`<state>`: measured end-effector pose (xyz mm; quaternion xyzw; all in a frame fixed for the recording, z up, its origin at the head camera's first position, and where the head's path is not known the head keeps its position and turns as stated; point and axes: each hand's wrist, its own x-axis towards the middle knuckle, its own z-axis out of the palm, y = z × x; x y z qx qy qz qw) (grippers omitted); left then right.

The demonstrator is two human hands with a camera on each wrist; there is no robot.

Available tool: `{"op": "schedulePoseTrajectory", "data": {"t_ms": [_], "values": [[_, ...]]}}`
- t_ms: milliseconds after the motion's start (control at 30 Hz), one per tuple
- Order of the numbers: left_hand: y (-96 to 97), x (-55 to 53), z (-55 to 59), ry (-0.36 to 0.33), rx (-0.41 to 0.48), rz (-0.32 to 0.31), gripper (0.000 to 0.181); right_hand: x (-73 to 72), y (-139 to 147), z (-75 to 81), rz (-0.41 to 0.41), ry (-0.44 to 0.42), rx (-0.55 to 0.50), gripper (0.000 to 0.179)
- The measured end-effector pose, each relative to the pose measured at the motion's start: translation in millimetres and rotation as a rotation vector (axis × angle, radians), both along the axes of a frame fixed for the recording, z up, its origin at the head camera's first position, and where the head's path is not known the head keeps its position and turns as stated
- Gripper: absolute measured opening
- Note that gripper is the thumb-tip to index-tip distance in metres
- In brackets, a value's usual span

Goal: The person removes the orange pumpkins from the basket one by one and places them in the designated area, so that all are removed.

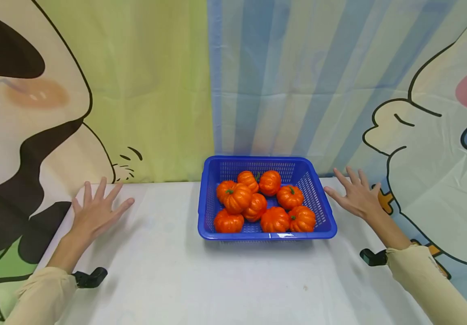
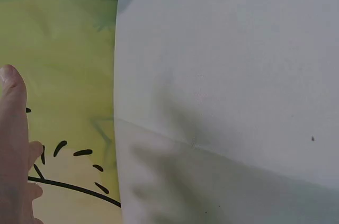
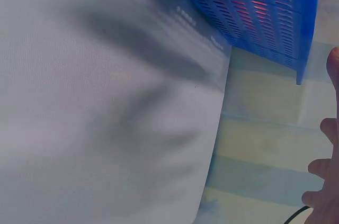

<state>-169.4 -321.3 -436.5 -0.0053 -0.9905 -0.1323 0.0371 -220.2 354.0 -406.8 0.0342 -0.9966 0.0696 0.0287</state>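
A blue plastic basket [image 1: 267, 235] with perforated walls stands at the back middle of the white table. Several orange pumpkins [image 1: 237, 198] lie inside it, some piled on others. Left of the basket, well apart from it, my left hand [image 1: 95, 212] hovers with fingers spread and holds nothing. My right hand [image 1: 357, 194] is spread too, just beyond the basket's right side and not touching it. In the right wrist view the basket's slotted wall [image 3: 254, 17] shows near the right thumb [image 3: 332, 68]. Only the thumb [image 2: 11, 97] and some fingertips of the left hand appear in the left wrist view.
The white tabletop [image 1: 217, 284] runs from the front to a printed curtain [image 1: 168, 90] hanging behind its back edge. A cartoon panda is printed at left, a white cartoon figure at right. Each wrist wears a small black camera [image 1: 90, 277].
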Motion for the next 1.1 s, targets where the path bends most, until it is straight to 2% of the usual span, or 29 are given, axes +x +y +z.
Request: {"op": "schedulePoseTrajectory", "data": {"t_ms": [333,567,700,933,1100], "values": [[8.5,2.5,-3.0,-0.061,0.029,-0.015,0.083,-0.6,-9,-0.6,0.036,-0.052,-0.036,0.087],[12.0,1.4,-2.3,-0.067,0.065,-0.037,0.082,-2.1,-12,-2.3,0.058,-0.048,-0.063,0.086],[15.8,0.6,-1.5,-0.077,0.097,-0.053,0.08,-3.8,-15,-5.7,0.059,-0.101,-0.193,0.084],[25.9,-1.4,-0.9,-0.134,0.159,-0.082,0.08,-3.6,-27,-12.9,0.03,-0.283,-0.452,0.081],[34.0,-5.2,-0.8,-0.1,0.213,-0.113,0.079,-2.8,-33,-16.5,0.031,-0.348,-0.621,0.077]]}}
